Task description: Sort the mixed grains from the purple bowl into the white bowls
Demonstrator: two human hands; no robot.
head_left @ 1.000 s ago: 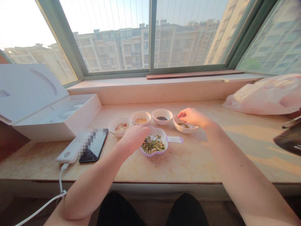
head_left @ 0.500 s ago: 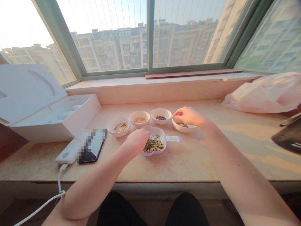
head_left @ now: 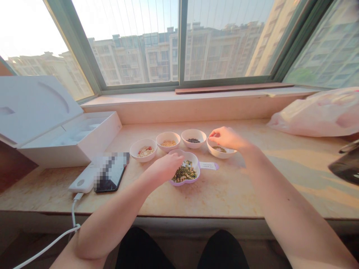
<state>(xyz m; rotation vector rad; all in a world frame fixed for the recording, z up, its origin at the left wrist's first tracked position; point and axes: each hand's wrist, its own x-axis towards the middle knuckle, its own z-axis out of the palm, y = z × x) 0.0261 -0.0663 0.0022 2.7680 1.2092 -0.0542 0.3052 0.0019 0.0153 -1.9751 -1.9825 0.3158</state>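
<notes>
Left hand [head_left: 165, 168] lifted a little off the mixed green and brown grains [head_left: 183, 173] in a lilac scalloped bowl [head_left: 183, 183], its fingers [head_left: 176, 158] pressed together and stretched flat above the far rim, pinching nothing visible. Right hand [head_left: 227, 138] above a round white ceramic bowl [head_left: 221, 155] to the right, its fingers [head_left: 213, 133] bunched in a pinch over sparse brown seeds, any held grain hidden. Farther left, along a beige marble window sill [head_left: 224, 198], small white bowls of black seeds [head_left: 193, 141], yellow grains [head_left: 168, 144] and pale flakes [head_left: 145, 151].
</notes>
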